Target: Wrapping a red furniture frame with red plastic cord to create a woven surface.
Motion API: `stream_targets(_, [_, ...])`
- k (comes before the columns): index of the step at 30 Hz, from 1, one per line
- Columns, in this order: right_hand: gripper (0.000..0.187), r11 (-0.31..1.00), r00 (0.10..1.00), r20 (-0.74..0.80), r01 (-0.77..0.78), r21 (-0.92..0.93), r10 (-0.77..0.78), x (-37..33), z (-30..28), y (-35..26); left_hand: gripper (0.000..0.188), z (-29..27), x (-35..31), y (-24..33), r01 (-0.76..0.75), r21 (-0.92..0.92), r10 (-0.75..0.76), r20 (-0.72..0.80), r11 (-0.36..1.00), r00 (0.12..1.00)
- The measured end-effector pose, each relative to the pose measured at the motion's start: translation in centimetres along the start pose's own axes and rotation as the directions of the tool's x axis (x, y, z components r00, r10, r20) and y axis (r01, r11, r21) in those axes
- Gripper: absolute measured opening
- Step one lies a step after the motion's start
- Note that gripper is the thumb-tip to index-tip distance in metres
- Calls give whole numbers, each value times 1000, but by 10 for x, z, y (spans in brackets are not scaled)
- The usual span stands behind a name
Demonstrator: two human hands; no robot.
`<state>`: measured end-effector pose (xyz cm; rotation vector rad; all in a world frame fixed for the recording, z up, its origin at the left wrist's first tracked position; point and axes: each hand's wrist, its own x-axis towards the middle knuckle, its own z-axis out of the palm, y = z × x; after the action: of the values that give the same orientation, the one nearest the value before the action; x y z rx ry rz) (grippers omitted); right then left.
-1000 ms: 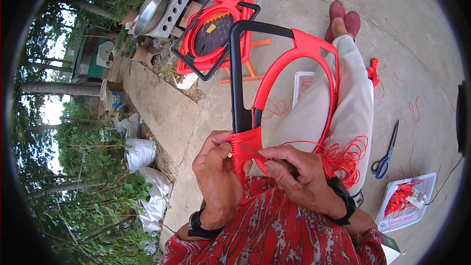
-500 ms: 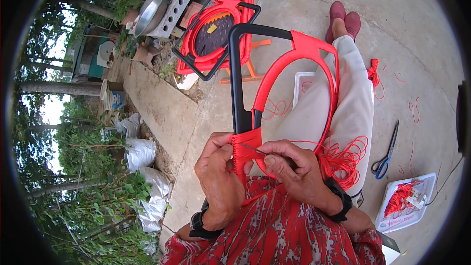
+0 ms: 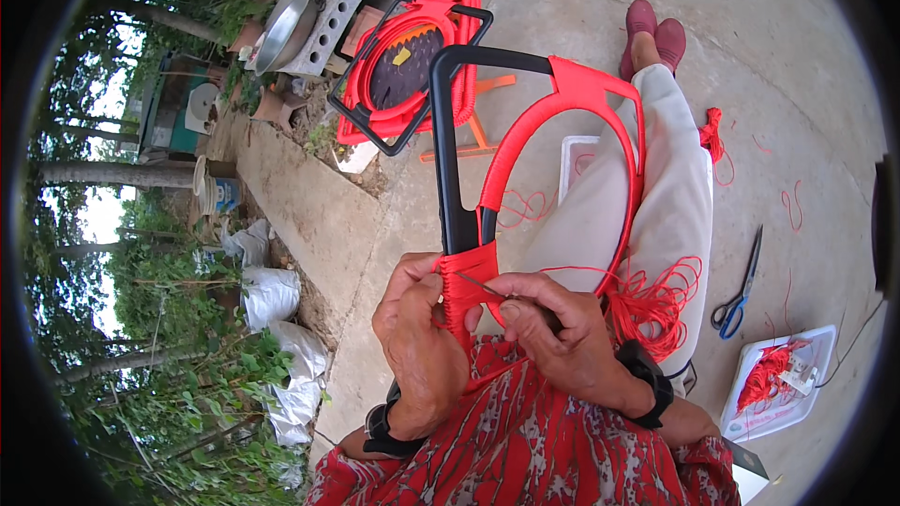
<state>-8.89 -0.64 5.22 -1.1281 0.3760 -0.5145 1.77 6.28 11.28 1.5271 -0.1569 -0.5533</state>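
So we've got a black frame [image 3: 445, 159] with a red-wrapped ring [image 3: 511, 155] tilted over our lap, its near end down between both hands; our left hand [image 3: 420, 347] holds the red wrapping [image 3: 480, 258] from the left, thumb and index finger pinching its edge, though we can't tell how the other fingers sit behind it; our right hand [image 3: 567, 333] is just across from it, thumb and index finger pinching a thin dark needle-like tool [image 3: 475, 282] that crosses the wrapping, the rest curled toward the palm; a red strand [image 3: 572, 268] runs to a loose cord bundle [image 3: 656, 309] on the pale trousers [image 3: 670, 187], near our right wrist; off to the right we see blue-handled scissors [image 3: 739, 281] and a white tray [image 3: 825, 347] with a red tangle [image 3: 764, 377] in it; up ahead on the left sits a similar red-and-black frame [image 3: 370, 61].
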Motion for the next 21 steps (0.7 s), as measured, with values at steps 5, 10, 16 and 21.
stream_targets(5, [25, 999, 998, -45, -33, 27, 34, -5, 8, 1, 22, 0, -2, 2, 24, 71, -26, 39, 997, 999])
stream_targets(10, [28, 999, 998, -52, -18, 48, 20, -6, 12, 8, 18, 8, -4, 3, 5, 22, -5, -20, 1000, 1000])
stream_targets(16, [17, 995, 996, -33, -76, 64, 79, -10, 14, 4, 11, 3, 0, -4, -6, -18, 6, 32, 1000, 999])
stream_targets(21, [12, 968, 989, 6, -148, 203, 149, -10, 20, 4, 5, 1, -3, -8, -147, 46, 143, 83, 988, 986])
